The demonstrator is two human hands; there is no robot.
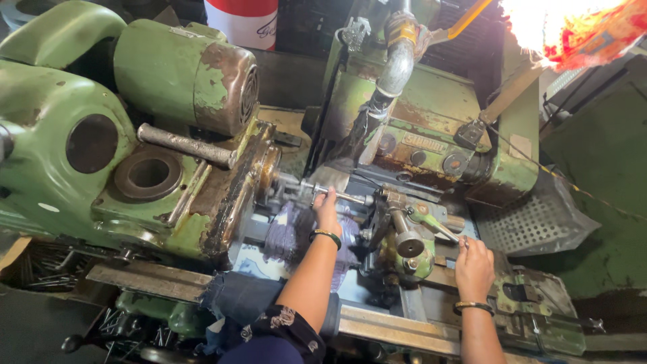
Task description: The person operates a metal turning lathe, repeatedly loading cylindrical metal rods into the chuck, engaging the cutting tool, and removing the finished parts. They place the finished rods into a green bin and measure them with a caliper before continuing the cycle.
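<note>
From the head camera, looking down on an old green machine (101, 135) with chipped paint and rusty patches. The left hand (327, 209) reaches in toward the middle of it, fingers curled around a thin metal rod (340, 195) that lies roughly level between the round rusty face of the machine's left block (268, 172) and a dark clamp-like holder (381, 216) on the right. The hand is closed on the rod near its left end; a dark bangle (326, 234) sits at the wrist. Beneath that forearm lies a crumpled bluish cloth (286, 232).

The right hand (474, 266) rests lower and further right, fingers closed at the end of a slim green-painted lever (435, 226) that runs up-left toward the holder; how firm the grip is seems hard to judge from this angle. It wears a bangle too. A perforated metal tray (532, 222) sits just beyond this hand, and a grey pipe (394, 67) comes down from above.
</note>
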